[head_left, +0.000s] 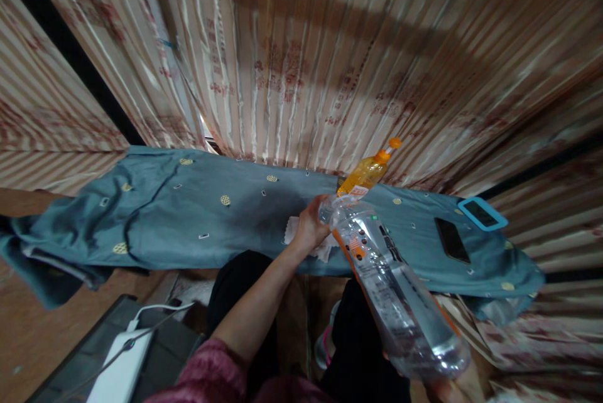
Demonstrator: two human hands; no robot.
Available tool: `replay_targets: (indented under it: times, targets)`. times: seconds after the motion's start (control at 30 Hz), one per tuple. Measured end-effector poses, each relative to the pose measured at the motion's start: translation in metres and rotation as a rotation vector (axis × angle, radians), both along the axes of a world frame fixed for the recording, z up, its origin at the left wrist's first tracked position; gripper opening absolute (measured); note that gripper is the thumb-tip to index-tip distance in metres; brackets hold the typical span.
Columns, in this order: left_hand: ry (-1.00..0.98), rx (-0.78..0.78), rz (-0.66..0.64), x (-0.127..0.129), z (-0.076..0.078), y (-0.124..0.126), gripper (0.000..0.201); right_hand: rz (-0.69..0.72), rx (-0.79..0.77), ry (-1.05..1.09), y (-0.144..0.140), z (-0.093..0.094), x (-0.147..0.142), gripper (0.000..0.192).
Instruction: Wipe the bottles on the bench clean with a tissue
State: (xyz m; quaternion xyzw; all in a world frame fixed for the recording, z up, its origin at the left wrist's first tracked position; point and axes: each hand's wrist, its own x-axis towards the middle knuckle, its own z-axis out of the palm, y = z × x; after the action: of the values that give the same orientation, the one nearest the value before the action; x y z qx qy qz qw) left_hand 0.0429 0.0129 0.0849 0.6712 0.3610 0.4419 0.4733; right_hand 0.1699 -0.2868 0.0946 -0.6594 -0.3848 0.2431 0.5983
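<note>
A large clear plastic bottle (391,290) lies tilted in the air above the near edge of a desk, its neck pointing away toward the desk's middle and its wide base low, close to the camera. It is see-through, with a printed label of small dark text and a red and orange mark, and an orange band along its underside.

The left hand (308,227) is closed around the bottle's neck, fingers curled over the mouth, so the cap cannot be seen. The left forearm reaches up from a dark red sleeve. The right hand (447,387) shows only in part at the bottom edge, under the bottle's base; how it is shaped there cannot be told.

Just behind the neck stands an orange bottle (367,174) of orange liquid with an orange cap, leaning toward the far right. A piece of white tissue (294,230) lies on the desk under the left hand.

The desk is covered by a blue-grey cloth (188,208) with small gold dots. Toward its right end lie a dark phone (452,240) and, at the far right corner, a phone in a light blue case (483,213).

Striped pink curtains (306,58) hang behind. Low on the left, off the desk, sits a white power bank (120,371) with a cable.
</note>
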Motion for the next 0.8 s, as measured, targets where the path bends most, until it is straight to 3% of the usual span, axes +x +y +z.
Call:
replay_targets:
  times: [0.57, 0.8]
  targets:
    - [-0.011, 0.001, 0.009, 0.001, -0.001, 0.001, 0.052, -0.07, -0.047, 0.13, 0.003, 0.005, -0.009, 0.119]
    - [-0.004, 0.001, 0.001, 0.0, 0.0, 0.0, 0.053, -0.005, -0.022, 0.119, 0.002, -0.006, 0.0, 0.107]
